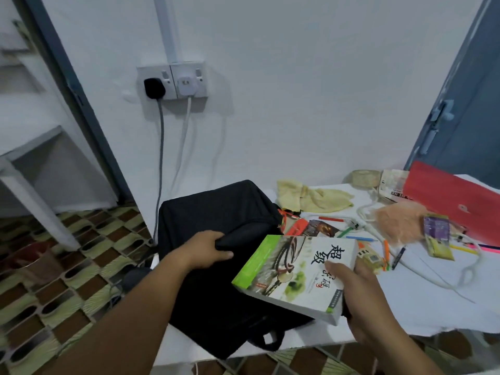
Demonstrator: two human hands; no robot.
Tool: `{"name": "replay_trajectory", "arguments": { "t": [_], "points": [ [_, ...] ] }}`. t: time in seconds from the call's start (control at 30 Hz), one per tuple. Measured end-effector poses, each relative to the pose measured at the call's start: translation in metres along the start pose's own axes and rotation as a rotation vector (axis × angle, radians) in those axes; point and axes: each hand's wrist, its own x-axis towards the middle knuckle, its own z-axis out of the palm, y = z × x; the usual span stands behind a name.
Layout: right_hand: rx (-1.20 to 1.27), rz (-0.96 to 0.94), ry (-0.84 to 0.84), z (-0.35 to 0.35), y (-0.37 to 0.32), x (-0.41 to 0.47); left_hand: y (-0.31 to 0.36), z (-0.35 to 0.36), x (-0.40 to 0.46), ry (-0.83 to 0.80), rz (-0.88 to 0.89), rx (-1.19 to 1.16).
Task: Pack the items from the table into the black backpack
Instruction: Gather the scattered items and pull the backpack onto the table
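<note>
The book (pixel 295 274), a thick paperback with a green spine edge and a pale cover, is held tilted above the near right part of the black backpack (pixel 216 239), which lies on the left end of the white table (pixel 433 307). The right hand (pixel 354 290) grips the book at its right end, thumb flat on the cover and fingers curled underneath. The left hand (pixel 205 250) pinches a fold of the backpack's fabric near its opening, thumb below and fingers hidden over the top, apparently lifting the flap to make room.

The likely trouble is the opening: whether it gapes wide enough cannot be told, and the book's leading corner could catch on the fabric or zip edge and push the bag toward the table's left edge, where part of it already hangs over. A one-ended grip on a heavy book may also let it droop or slip.

The book sits just right of the left hand, apart from it, its green edge pointing toward the held flap.

Further right lie a yellow cloth (pixel 311 197), pens (pixel 389 253), a white cable (pixel 422 269), a red folder (pixel 454 196) and a peach fluffy thing (pixel 397 223).
</note>
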Motion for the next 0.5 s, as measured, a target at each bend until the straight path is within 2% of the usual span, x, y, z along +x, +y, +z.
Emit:
{"name": "replay_trajectory", "arguments": {
  "t": [0.17,0.33,0.5],
  "points": [
    [-0.008,0.054,-0.073,0.028,0.007,-0.011,0.022,-0.038,0.002,0.200,0.126,0.028],
    [-0.024,0.002,-0.152,0.058,0.007,-0.017,0.058,-0.086,0.003,0.282,0.245,0.212],
    [0.118,0.101,-0.170,0.092,0.005,-0.003,0.075,-0.112,0.006,0.316,0.295,0.309]
  ]
}}
